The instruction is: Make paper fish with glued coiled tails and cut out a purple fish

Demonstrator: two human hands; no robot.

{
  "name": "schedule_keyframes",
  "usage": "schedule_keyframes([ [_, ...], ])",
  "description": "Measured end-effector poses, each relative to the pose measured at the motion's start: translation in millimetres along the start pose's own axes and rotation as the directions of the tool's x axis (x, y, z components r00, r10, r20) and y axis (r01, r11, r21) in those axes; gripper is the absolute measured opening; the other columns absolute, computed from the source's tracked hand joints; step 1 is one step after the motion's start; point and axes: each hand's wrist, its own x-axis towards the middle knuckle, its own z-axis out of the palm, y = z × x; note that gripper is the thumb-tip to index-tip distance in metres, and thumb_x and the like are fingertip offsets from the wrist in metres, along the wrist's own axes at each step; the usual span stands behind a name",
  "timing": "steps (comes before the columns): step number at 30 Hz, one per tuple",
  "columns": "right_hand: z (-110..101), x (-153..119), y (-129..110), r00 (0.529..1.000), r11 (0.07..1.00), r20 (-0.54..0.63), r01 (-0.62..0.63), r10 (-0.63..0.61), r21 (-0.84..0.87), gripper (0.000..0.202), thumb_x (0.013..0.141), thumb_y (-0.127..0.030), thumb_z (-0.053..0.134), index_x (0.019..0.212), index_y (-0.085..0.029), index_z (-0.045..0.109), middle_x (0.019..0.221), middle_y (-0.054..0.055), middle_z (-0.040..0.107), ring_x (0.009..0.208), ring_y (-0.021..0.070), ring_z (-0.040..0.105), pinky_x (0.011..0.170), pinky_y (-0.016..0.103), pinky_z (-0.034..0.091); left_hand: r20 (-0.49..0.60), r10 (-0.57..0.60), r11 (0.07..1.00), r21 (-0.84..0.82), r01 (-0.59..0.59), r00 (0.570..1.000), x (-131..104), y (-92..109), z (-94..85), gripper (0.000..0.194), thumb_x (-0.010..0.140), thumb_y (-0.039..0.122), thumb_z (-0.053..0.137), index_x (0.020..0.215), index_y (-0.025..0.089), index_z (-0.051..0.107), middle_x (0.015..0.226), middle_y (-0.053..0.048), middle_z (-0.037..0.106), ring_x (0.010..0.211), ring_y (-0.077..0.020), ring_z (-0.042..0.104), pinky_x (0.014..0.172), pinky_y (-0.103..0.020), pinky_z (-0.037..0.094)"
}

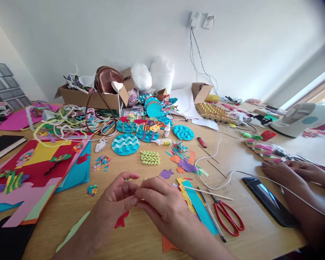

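My left hand (pixel 118 198) and my right hand (pixel 165 202) meet at the fingertips above the front of the table. The fingers of both are closed in a pinch, and whatever they hold is hidden. Just below my left thumb shows a red paper piece (pixel 121 219); I cannot tell whether it is held or lies on the table. Beyond my hands lie a purple paper fish (pixel 166 174) and a green wavy paper piece (pixel 150 157). Small coloured paper bits (pixel 102 163) are piled further left. A pale green strip (pixel 73 231) lies partly beneath my left forearm.
Red-handled scissors (pixel 229 216), a pen (pixel 214 216) and a phone (pixel 269 200) lie to the right. Another person's hands (pixel 292 177) work beside them. Glue bottles (pixel 166 130), blue scalloped discs (pixel 125 144) and a cardboard box (pixel 97 97) stand further back. A white cable (pixel 233 173) crosses the table.
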Motion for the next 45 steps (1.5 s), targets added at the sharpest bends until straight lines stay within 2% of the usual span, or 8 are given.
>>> schedule_keyframes([
  [9,4.1,-4.4,4.1,0.998,0.998,0.035,-0.058,0.056,0.034,0.017,0.091,-0.019,0.045,0.092,-0.020,0.061,0.086,0.004,0.063,0.077,0.0135,0.058,0.067,0.023,0.047,0.044,-0.105,0.994,-0.024,0.106,0.994,1.6,-12.2,-9.6,0.039,0.064,0.031,0.076,0.098,0.025,0.058,0.077,-0.001,0.069,0.067,-0.0145,0.061,0.066,-0.025,0.045],
  [14,-18.3,-1.9,14.0,0.991,0.979,-0.056,-0.112,0.123,0.171,0.010,0.084,-0.015,0.052,0.083,-0.020,0.060,0.084,0.003,0.061,0.077,0.0122,0.059,0.067,0.022,0.047,0.043,-0.079,0.997,0.014,0.078,0.996,1.2,-10.2,-8.5,0.042,0.064,0.029,0.076,0.102,0.025,0.060,0.083,-0.003,0.069,0.068,-0.0145,0.060,0.064,-0.025,0.045],
  [18,-52.0,10.1,80.5,0.908,0.943,-0.255,-0.324,0.334,0.080,0.008,0.080,-0.023,0.056,0.075,-0.020,0.061,0.076,0.001,0.063,0.070,0.0139,0.059,0.065,0.025,0.046,-0.012,-0.055,0.997,0.047,0.056,0.998,-1.2,-6.1,-12.5,0.039,0.069,0.032,0.071,0.105,0.026,0.059,0.092,-0.005,0.068,0.068,-0.0149,0.060,0.060,-0.025,0.044],
  [21,-70.0,16.0,156.1,0.768,0.762,-0.232,-0.633,0.597,-0.132,0.013,0.079,-0.026,0.054,0.081,-0.019,0.065,0.072,0.001,0.065,0.067,0.0142,0.059,0.061,0.024,0.043,-0.020,-0.020,0.991,0.132,0.022,1.000,-3.3,-6.3,-23.9,0.035,0.074,0.035,0.067,0.107,0.027,0.058,0.093,-0.003,0.066,0.072,-0.0152,0.059,0.062,-0.025,0.045],
  [27,-71.8,14.2,249.0,0.698,0.645,-0.174,-0.711,0.694,-0.281,0.020,0.079,-0.025,0.052,0.075,-0.014,0.068,0.062,0.003,0.064,0.063,0.0161,0.057,0.057,0.026,0.038,-0.101,-0.002,0.973,0.231,0.025,0.995,-5.8,-10.9,-46.5,0.036,0.070,0.048,0.068,0.098,0.027,0.062,0.082,-0.003,0.067,0.071,-0.0187,0.060,0.064,-0.027,0.049],
  [34,-58.5,17.3,268.7,0.670,0.592,-0.099,-0.707,0.735,-0.388,0.018,0.082,-0.023,0.056,0.096,-0.014,0.064,0.087,0.006,0.066,0.079,0.0167,0.060,0.068,0.027,0.045,-0.305,0.098,0.958,0.286,-0.007,0.947,-11.5,-16.4,-47.5,0.043,0.059,0.058,0.070,0.087,0.026,0.068,0.073,-0.002,0.068,0.065,-0.0178,0.059,0.062,-0.025,0.050],
  [39,-58.5,19.0,282.9,0.612,0.532,-0.065,-0.730,0.788,-0.429,0.028,0.088,-0.031,0.052,0.112,-0.016,0.055,0.114,0.007,0.056,0.095,0.0193,0.058,0.079,0.039,0.050,-0.337,0.096,0.954,0.299,0.009,0.936,-10.8,-20.2,-46.9,0.048,0.057,0.060,0.070,0.087,0.022,0.066,0.071,-0.002,0.067,0.064,-0.0181,0.060,0.059,-0.025,0.050],
  [45,-58.3,20.4,285.9,0.606,0.534,-0.023,-0.717,0.795,-0.448,0.028,0.089,-0.031,0.051,0.114,-0.017,0.054,0.115,0.007,0.056,0.096,0.0191,0.058,0.080,0.039,0.050,-0.338,0.082,0.950,0.311,0.029,0.938,-9.1,-22.9,-55.0,0.049,0.058,0.061,0.069,0.088,0.023,0.067,0.074,-0.001,0.068,0.069,-0.0174,0.061,0.064,-0.023,0.051],
])
